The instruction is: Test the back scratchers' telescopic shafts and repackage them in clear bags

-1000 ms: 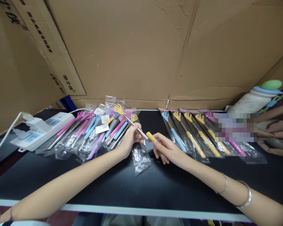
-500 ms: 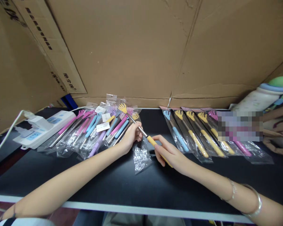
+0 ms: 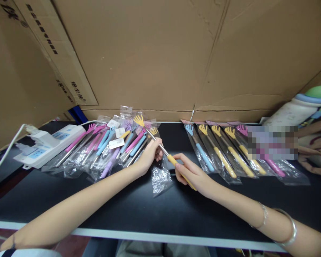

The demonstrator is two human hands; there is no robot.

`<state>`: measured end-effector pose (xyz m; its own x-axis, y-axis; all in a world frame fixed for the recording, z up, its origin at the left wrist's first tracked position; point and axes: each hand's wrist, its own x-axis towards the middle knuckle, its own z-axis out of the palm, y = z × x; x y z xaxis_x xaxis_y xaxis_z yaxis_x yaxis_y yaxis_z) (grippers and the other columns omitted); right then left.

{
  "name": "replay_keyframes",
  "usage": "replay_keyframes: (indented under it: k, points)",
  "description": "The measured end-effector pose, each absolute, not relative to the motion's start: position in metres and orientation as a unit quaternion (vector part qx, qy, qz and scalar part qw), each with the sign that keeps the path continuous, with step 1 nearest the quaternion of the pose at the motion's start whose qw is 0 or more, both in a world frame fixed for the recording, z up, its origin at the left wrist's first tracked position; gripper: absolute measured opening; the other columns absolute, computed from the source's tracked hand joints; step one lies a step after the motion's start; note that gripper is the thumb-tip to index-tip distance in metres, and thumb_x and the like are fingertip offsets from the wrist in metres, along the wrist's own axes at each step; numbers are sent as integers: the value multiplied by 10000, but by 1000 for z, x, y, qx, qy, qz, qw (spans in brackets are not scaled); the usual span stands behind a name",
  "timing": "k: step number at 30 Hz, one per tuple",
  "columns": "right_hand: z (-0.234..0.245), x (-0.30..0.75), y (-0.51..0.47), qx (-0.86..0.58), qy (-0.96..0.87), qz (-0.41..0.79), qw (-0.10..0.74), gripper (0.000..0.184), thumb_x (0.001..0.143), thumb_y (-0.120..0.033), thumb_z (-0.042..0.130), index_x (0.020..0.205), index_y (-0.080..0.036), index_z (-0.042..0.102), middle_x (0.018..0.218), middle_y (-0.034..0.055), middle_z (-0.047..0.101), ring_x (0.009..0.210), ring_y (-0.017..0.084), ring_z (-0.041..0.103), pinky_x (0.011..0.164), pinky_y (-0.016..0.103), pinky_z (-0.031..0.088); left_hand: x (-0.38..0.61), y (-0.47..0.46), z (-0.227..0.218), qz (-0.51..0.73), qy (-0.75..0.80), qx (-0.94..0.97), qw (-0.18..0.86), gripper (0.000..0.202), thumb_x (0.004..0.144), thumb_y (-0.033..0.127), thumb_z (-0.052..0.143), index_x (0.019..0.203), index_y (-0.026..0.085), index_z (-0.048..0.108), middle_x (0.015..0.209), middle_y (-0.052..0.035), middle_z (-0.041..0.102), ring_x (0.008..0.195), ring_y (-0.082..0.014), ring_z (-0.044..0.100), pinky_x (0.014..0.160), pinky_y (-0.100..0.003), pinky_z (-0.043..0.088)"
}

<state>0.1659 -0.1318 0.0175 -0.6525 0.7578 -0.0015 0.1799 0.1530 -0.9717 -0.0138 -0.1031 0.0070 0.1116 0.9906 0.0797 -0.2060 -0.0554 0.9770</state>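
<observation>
My left hand [image 3: 150, 154] is closed around the metal rod of a yellow back scratcher [image 3: 164, 150], below its claw-shaped head. My right hand [image 3: 191, 174] grips the scratcher's yellow handle, so the tool slants up and left over the table. Under my left hand lies a clear plastic bag [image 3: 161, 182], its upper part hidden. Left of it, bagged back scratchers [image 3: 111, 164] in pink, blue and purple overlap in a pile, some with white labels. To the right, a blue bagged scratcher [image 3: 204, 157] and several yellow ones [image 3: 224, 163] lie in a slanted row.
A white power strip [image 3: 52, 144] with plugs and a cable stands at the left. A pink bagged scratcher [image 3: 274, 167] ends the right row, partly under a pixelated patch. Beyond are a pale bottle [image 3: 283, 112] and another person's hand [image 3: 314, 157]. Cardboard walls [image 3: 155, 64] enclose the black table [image 3: 139, 214].
Both my hands keep their grip on the yellow back scratcher, which has barely moved. The view has shifted slightly. At the right edge, the other person's fingers have changed position.
</observation>
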Motion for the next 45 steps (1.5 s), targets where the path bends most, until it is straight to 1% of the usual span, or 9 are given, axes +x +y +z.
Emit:
replay_keyframes:
  k: [4,15,21,26,31,36,39,42,45]
  points:
    - [16,165,-131,-326,-696,585,261,362,909,-521,359,1048,-188,387,500,-103,337,458,85,311,456,220,240,-14,-105,7,525,388,510,560,361,841,521,473,712,197,382,510,71,393,445,-72,358,438,-177,295]
    - [14,162,-132,-335,-652,619,284,354,876,-531,402,994,-197,385,472,-111,340,400,70,272,382,199,192,-11,-108,16,470,391,568,552,417,853,579,423,708,196,342,556,69,365,475,-70,310,451,-176,260]
    - [9,162,-130,-320,-660,611,298,359,884,-534,395,1003,-195,407,470,-106,376,378,67,305,367,190,255,-2,-114,15,445,378,589,558,435,832,615,430,760,192,364,553,81,350,477,-64,308,458,-176,262]
    - [12,161,-127,-347,-648,610,296,340,883,-525,398,998,-206,413,475,-112,379,325,60,267,310,189,200,-1,-111,11,449,373,586,562,445,810,637,444,803,201,355,576,88,321,461,-62,307,425,-177,250]
    - [23,159,-128,-347,-630,617,318,294,882,-482,430,965,-201,442,487,-104,368,365,55,250,342,190,179,-1,-117,15,438,380,572,580,465,819,639,418,921,187,400,600,88,319,445,-51,289,407,-172,218]
    - [21,157,-126,-328,-603,631,362,320,847,-511,501,926,-204,454,630,-63,429,471,52,328,416,192,220,0,-129,20,429,406,584,558,441,784,562,557,980,186,435,655,66,423,516,-61,416,432,-160,328]
    - [17,158,-124,-314,-644,610,340,389,805,-555,553,953,-207,461,674,-58,442,481,48,322,425,197,241,0,-131,20,446,413,559,564,425,765,547,586,961,188,470,748,29,485,618,-84,483,461,-156,410]
    - [18,161,-123,-340,-675,584,297,424,815,-590,512,984,-202,478,673,-55,431,495,59,378,438,207,306,-2,-129,17,458,405,521,596,375,777,528,570,900,187,474,800,5,503,733,-123,538,534,-204,505]
    - [28,166,-121,-369,-666,566,315,397,822,-574,504,959,-202,479,737,-30,487,546,79,470,454,217,366,-5,-124,13,469,370,489,636,297,826,486,496,868,199,432,792,1,538,747,-139,560,571,-255,539]
